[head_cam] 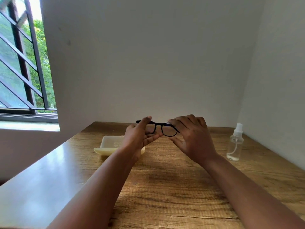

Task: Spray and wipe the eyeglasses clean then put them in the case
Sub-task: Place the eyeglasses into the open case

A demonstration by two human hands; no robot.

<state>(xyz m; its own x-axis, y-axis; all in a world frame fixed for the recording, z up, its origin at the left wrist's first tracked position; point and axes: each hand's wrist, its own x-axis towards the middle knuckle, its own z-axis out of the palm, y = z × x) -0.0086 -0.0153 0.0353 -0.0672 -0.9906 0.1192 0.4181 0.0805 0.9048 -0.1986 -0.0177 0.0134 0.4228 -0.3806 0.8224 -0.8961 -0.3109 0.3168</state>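
Both hands hold the black eyeglasses (162, 128) up above the worktop (181, 179), toward twelve o'clock from the person. The left hand (140, 136) pinches the frame's left end between thumb and curled fingers and hides the left lens; the right hand (191, 136) grips the right end, its fingers curled over the temple hinge, so only the right lens shows clearly. The folded arms of the eyeglasses are hard to make out. The cream case (109, 146) lies open at ten o'clock, partly covered by the left wrist. A clear spray bottle (235, 142) stands upright at two o'clock, well apart. The worktop is wood-grained, set into a white-walled corner; a barred window (24, 63) is cut off at nine o'clock.
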